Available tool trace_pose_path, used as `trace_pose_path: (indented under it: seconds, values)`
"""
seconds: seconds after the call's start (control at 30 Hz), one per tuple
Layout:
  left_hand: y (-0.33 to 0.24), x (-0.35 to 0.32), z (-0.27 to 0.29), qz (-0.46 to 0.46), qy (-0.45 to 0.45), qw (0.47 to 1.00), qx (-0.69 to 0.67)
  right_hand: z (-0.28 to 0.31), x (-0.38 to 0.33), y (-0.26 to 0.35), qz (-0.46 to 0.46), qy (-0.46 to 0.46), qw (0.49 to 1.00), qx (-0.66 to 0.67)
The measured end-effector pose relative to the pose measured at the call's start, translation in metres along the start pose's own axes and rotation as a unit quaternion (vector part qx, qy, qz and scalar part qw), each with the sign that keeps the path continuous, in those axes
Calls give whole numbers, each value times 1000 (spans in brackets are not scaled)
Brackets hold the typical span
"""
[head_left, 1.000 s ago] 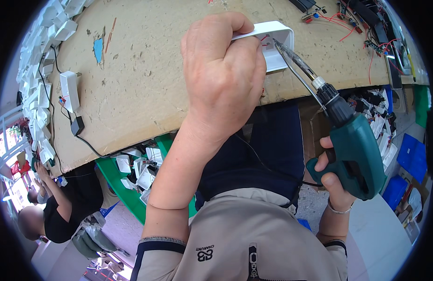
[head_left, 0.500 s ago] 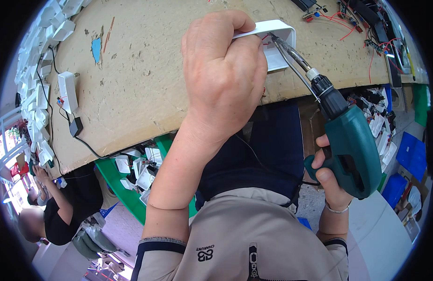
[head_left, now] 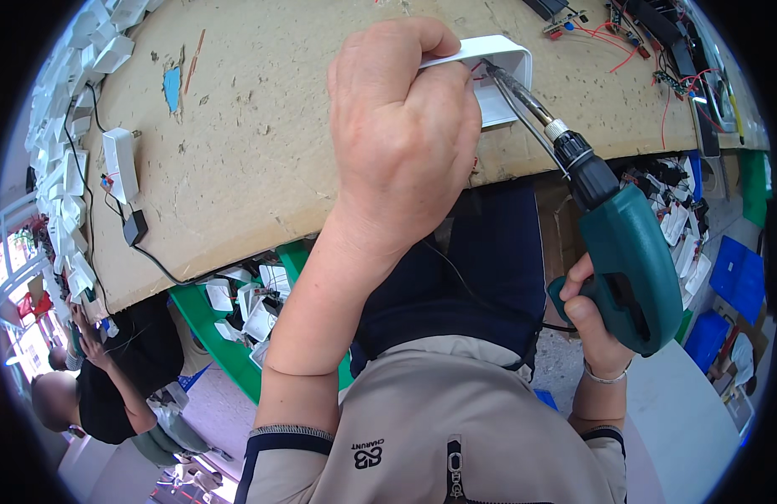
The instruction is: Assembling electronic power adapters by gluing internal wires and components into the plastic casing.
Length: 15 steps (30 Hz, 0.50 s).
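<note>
My left hand (head_left: 409,126) is closed round a white plastic box-shaped housing (head_left: 497,112) at the table's front edge. Its open side faces the right, and a bit of red wire shows inside. In my right hand (head_left: 598,328) is a dark green pistol-grip soldering gun (head_left: 630,260), a finger at its trigger. The metal tip and the thin tube beside it reach into the housing next to my left fingers. Whether the tip touches the wire I cannot make out.
White housings (head_left: 73,168) are heaped along the table's left side, with a single housing (head_left: 121,165) and black cable nearby. Circuit boards with red wires (head_left: 611,34) lie at the far right. A green bin (head_left: 229,336) of parts stands below the table. A co-worker (head_left: 111,386) sits at the left.
The soldering gun has shifted very slightly left, and my fingers at its trigger have moved a little. My left hand and the housing have barely moved. The co-worker's arms have moved.
</note>
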<state>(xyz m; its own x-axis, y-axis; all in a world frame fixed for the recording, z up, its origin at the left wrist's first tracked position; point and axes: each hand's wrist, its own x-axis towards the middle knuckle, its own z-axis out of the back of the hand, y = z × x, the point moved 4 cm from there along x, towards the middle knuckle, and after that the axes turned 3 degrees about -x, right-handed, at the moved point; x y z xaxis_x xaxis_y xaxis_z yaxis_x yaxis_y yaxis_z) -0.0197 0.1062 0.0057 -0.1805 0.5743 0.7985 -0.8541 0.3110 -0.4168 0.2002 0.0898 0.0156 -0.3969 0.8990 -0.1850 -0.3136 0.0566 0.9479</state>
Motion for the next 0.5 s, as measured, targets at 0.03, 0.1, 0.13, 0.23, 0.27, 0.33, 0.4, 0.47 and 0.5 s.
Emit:
trace_pose_path:
  seconds: [0.03, 0.1, 0.13, 0.23, 0.27, 0.33, 0.4, 0.47, 0.5]
  values:
    - [0, 0, 0, 3, 0, 1000, -1, 0, 0, 0, 0, -3, 1000, 8]
    - [0, 0, 0, 4, 1, 1000, -2, -2, 0, 0, -1, -6, 1000, 15]
    - [0, 0, -1, 5, 2, 1000, -3, -4, 2, 1, 15, -12, 1000, 18]
    - [-1, 4, 3, -15, 21, 999, 45, -3, 1, 2, 27, -3, 999, 37]
    - [-1, 3, 4, -15, 21, 999, 45, -2, 0, 2, 23, 10, 998, 53]
    - [-1, 3, 4, -10, 20, 999, 42, -1, -1, 1, 23, 12, 998, 51]
    - [-1, 4, 4, -11, 20, 999, 42, -1, -2, 0, 23, 15, 999, 48]
    - [-1, 4, 4, -11, 20, 999, 42, -1, -2, 0, 27, 17, 999, 40]
    - [-1, 4, 4, -8, 19, 999, 40, -2, -2, 0, 27, 17, 999, 40]
